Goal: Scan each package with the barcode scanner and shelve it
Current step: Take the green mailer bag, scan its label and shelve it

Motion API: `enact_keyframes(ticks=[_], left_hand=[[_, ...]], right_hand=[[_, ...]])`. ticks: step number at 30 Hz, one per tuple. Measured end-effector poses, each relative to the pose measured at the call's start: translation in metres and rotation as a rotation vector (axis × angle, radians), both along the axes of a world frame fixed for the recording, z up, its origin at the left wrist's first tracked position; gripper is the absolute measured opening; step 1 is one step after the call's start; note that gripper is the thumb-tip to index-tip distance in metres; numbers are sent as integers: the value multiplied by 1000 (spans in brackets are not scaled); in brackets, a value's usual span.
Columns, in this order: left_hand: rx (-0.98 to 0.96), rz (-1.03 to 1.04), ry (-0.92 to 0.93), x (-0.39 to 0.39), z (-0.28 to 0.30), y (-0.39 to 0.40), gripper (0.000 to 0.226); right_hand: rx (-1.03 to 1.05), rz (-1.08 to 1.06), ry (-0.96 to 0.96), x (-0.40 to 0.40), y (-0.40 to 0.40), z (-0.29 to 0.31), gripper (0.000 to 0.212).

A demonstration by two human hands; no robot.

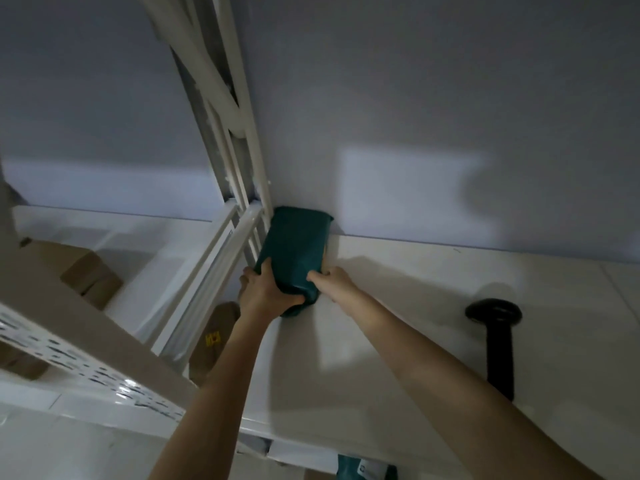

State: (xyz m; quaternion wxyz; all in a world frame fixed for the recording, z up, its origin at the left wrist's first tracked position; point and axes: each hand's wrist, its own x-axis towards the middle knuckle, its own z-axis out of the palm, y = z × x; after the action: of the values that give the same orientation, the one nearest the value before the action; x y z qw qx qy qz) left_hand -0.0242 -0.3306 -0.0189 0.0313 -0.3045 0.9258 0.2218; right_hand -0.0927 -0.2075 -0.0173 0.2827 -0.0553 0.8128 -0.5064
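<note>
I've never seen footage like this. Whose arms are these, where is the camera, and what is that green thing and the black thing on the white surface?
There is no machine here: these are a person's two bare arms, filmed by one wide-angle camera worn on the head, which is why they reach in from the bottom edge. The white surface is a shelf board against the wall, beside a white metal upright of the rack. The left hand and the right hand both grip the near end of a green package, whose far end sits in the back corner. The black thing lying to the right is a barcode scanner, touched by neither hand. Brown cardboard boxes sit on a neighbouring shelf to the left.
</note>
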Motion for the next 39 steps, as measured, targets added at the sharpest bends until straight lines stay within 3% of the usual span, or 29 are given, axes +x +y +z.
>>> enact_keyframes(ticks=[7,11,13,15,17,20,25,27,31,35,37,39], left_hand=[[15,21,75,2,2,6,100],[176,1,115,4,6,16,94],[205,-86,114,2,18,19,77],[228,-139,233,-5,39,23,51],[256,-69,373,-16,66,28,49],[55,-31,365,-38,100,44,55],[-386,-21,69,-54,114,80,74],[-434,-24,25,-53,106,87,76],[-170,-13,63,-53,92,84,53],[137,-53,380,-30,78,71,27],[326,-59,553,-12,72,71,30],[593,-14,668,1,69,76,44]], right_hand=[[-117,-81,-5,-1,12,-8,18],[-243,-219,36,1,20,-6,25],[-262,-270,85,3,24,-2,39],[-257,-291,170,6,29,6,44],[-205,-282,297,12,32,18,47],[-73,-245,500,25,35,35,48],[27,-177,748,50,40,49,47],[87,-174,897,58,45,47,47],[135,-139,1069,64,63,39,48],[-232,-143,766,59,99,40,53],[-253,-265,750,45,124,37,53],[-200,-293,563,29,148,40,61]])
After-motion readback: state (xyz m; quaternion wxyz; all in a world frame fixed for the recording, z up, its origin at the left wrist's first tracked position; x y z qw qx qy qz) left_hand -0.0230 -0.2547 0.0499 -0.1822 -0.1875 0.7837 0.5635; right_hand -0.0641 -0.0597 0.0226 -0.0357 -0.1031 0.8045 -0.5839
